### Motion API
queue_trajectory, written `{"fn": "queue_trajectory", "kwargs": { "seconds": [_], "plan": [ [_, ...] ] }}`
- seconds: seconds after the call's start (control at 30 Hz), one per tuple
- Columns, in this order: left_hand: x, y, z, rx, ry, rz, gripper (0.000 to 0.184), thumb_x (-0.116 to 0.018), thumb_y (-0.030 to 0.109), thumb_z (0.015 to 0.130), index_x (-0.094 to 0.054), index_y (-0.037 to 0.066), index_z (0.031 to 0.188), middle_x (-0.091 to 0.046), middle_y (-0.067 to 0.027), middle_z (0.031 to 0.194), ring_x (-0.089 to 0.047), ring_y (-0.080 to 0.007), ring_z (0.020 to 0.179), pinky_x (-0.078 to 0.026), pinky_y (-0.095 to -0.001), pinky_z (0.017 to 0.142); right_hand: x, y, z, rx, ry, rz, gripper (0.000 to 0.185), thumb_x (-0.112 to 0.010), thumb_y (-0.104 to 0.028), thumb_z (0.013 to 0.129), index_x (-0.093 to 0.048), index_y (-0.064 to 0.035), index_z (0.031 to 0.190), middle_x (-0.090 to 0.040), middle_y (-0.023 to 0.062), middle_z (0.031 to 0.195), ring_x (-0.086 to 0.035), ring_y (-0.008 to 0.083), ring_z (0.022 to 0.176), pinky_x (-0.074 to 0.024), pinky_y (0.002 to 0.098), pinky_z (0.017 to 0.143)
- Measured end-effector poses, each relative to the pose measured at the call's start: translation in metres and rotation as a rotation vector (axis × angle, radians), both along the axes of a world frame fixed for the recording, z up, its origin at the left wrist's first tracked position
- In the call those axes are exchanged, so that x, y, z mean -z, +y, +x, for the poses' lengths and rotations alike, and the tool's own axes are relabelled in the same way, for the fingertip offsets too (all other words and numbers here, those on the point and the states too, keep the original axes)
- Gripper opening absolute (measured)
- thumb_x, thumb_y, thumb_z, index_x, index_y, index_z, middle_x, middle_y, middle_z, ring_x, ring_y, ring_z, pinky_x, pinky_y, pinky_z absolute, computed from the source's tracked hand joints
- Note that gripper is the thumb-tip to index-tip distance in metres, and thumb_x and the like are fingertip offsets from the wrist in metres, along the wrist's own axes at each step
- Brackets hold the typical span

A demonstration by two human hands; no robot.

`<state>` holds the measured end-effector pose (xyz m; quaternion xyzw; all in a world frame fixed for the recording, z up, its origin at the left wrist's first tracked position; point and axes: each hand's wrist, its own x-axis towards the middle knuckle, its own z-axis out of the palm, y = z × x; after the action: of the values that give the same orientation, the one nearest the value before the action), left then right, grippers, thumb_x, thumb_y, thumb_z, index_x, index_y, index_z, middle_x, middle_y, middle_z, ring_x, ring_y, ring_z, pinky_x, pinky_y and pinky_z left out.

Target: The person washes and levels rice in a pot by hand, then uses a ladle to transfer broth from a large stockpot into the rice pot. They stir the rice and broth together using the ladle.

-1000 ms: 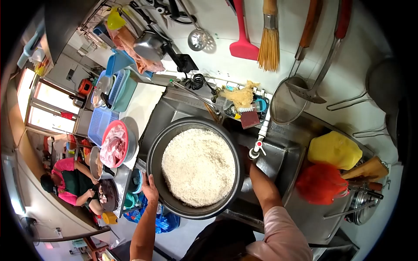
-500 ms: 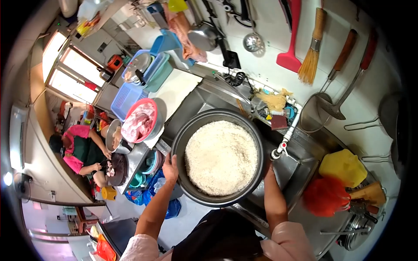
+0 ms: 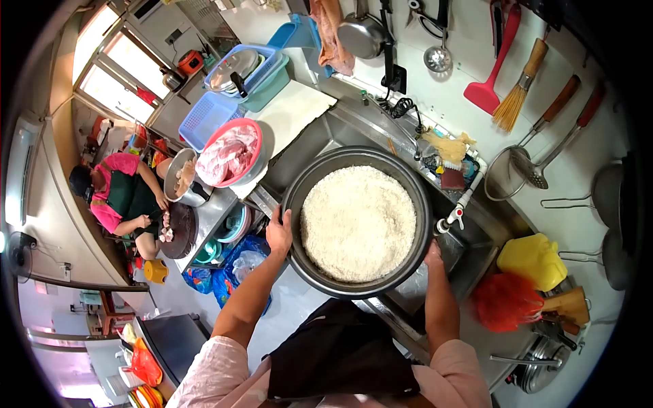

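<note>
Both hands hold a large, round, dark grey metal pot (image 3: 357,156), which sits at the centre of the view over a rectangular stainless-steel sink (image 3: 296,163); whether any of it rests on the sink's edge cannot be told. White rice (image 3: 358,224) fills much of the pot. Taking the pot as the dial, with twelve at the top of the view, the left hand (image 3: 279,232) clasps its outer side at nine o'clock, and the right hand (image 3: 433,253) grips near four, its fingers partly hidden by the rim. A white tap with a red-marked handle (image 3: 454,219) stands just beside the pot at three. At ten o'clock, a pink-red bowl (image 3: 259,139) bears pale pink raw meat (image 3: 228,155). A bright red plastic bag (image 3: 505,302) lies at four, near a yellow plastic container (image 3: 532,262). Well away toward nine, a person in a pink top (image 3: 122,164) works at a round, dark chopping block (image 3: 180,234).
</note>
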<state>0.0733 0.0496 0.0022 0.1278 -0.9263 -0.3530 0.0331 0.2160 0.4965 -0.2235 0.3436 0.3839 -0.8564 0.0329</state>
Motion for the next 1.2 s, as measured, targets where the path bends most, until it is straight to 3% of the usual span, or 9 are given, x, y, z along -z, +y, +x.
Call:
{"fn": "queue_trajectory", "kwargs": {
  "seconds": [0.1, 0.13, 0.23, 0.37, 0.47, 0.6, 0.73, 0.9, 1.2],
  "plan": [
    [-0.006, 0.0, 0.002, 0.016, 0.002, 0.028, 0.061, -0.06, 0.046, 0.099, -0.058, 0.002, 0.14, -0.065, -0.0269, 0.129, -0.061, -0.0421, 0.124, -0.047, -0.043, 0.104, 0.016, -0.001, 0.001, 0.206, -0.189, 0.057, 0.033, -0.048, -0.027, 0.103, -0.067, -0.0082, 0.123, -0.072, 0.0065, 0.113, -0.068, 0.0246, 0.097, -0.0562, 0.0421, 0.084],
    [-0.006, -0.001, 0.002, 0.004, -0.004, 0.041, 0.062, -0.06, 0.046, 0.099, -0.057, 0.0, 0.14, -0.065, -0.0268, 0.129, -0.061, -0.0424, 0.123, -0.047, -0.043, 0.105, 0.021, 0.005, 0.008, 0.282, -0.275, 0.06, 0.024, -0.05, -0.021, 0.101, -0.069, -0.0094, 0.112, -0.071, 0.0034, 0.093, -0.064, 0.0192, 0.075, -0.0516, 0.0378, 0.066],
    [0.006, -0.007, -0.003, 0.035, 0.064, 0.022, 0.059, -0.057, 0.051, 0.099, -0.058, 0.011, 0.142, -0.069, -0.0243, 0.122, -0.065, -0.0442, 0.113, -0.05, -0.048, 0.097, 0.013, 0.023, 0.03, 0.097, -0.229, 0.288, 0.025, -0.049, -0.021, 0.101, -0.07, -0.0075, 0.103, -0.067, 0.0015, 0.078, -0.058, 0.0161, 0.064, -0.0442, 0.0343, 0.058],
    [0.011, -0.011, -0.003, 0.024, 0.044, 0.055, 0.059, -0.057, 0.05, 0.099, -0.058, 0.011, 0.142, -0.068, -0.0238, 0.124, -0.064, -0.0434, 0.114, -0.05, -0.0476, 0.097, -0.074, 0.01, 0.064, -0.07, -0.182, 0.883, 0.029, -0.055, -0.018, 0.099, -0.07, 0.0021, 0.113, -0.072, 0.012, 0.085, -0.064, 0.0181, 0.069, -0.0491, 0.0341, 0.066],
    [0.011, -0.012, -0.002, 0.011, 0.024, 0.085, 0.058, -0.058, 0.049, 0.099, -0.057, 0.012, 0.143, -0.069, -0.0218, 0.125, -0.064, -0.0426, 0.116, -0.049, -0.0471, 0.1, -0.133, 0.035, 0.079, -0.059, -0.077, 0.646, 0.031, -0.059, -0.017, 0.097, -0.068, -0.0015, 0.123, -0.075, 0.0163, 0.094, -0.07, 0.0266, 0.082, -0.053, 0.0399, 0.077],
    [0.001, -0.01, 0.0, 0.002, 0.003, 0.092, 0.058, -0.057, 0.05, 0.099, -0.057, 0.013, 0.143, -0.069, -0.0211, 0.125, -0.063, -0.042, 0.117, -0.048, -0.0468, 0.1, -0.173, 0.048, 0.068, -0.043, -0.291, 1.63, 0.028, -0.06, -0.017, 0.095, -0.07, -0.0059, 0.119, -0.075, 0.017, 0.103, -0.07, 0.0392, 0.095, -0.0535, 0.0466, 0.084],
    [0.005, -0.012, 0.002, -0.013, 0.027, 0.089, 0.059, -0.057, 0.052, 0.098, -0.057, 0.015, 0.143, -0.07, -0.021, 0.123, -0.064, -0.0416, 0.117, -0.048, -0.0476, 0.1, -0.202, 0.041, 0.023, -0.208, -0.358, 1.762, 0.022, -0.065, -0.019, 0.088, -0.071, 0.0013, 0.095, -0.071, 0.0233, 0.091, -0.07, 0.0411, 0.088, -0.0542, 0.0491, 0.079],
    [0.005, -0.013, 0.002, -0.02, -0.001, 0.084, 0.057, -0.057, 0.051, 0.098, -0.058, 0.015, 0.142, -0.071, -0.0209, 0.12, -0.064, -0.0414, 0.114, -0.049, -0.0482, 0.099, -0.237, -0.009, -0.01, -0.245, -0.712, 1.613, 0.03, -0.064, -0.026, 0.088, -0.071, -0.0003, 0.1, -0.072, 0.0268, 0.102, -0.068, 0.0453, 0.1, -0.0527, 0.055, 0.091],
    [-0.004, -0.015, 0.004, 0.006, -0.001, 0.103, 0.058, -0.059, 0.048, 0.097, -0.058, 0.011, 0.142, -0.07, -0.0227, 0.122, -0.064, -0.0428, 0.115, -0.049, -0.0484, 0.099, -0.236, 0.023, 0.01, -0.501, -0.219, 1.602, 0.025, -0.062, -0.017, 0.091, -0.075, -0.006, 0.109, -0.074, 0.0215, 0.101, -0.07, 0.0384, 0.1, -0.0539, 0.0458, 0.089]
  ]
}}
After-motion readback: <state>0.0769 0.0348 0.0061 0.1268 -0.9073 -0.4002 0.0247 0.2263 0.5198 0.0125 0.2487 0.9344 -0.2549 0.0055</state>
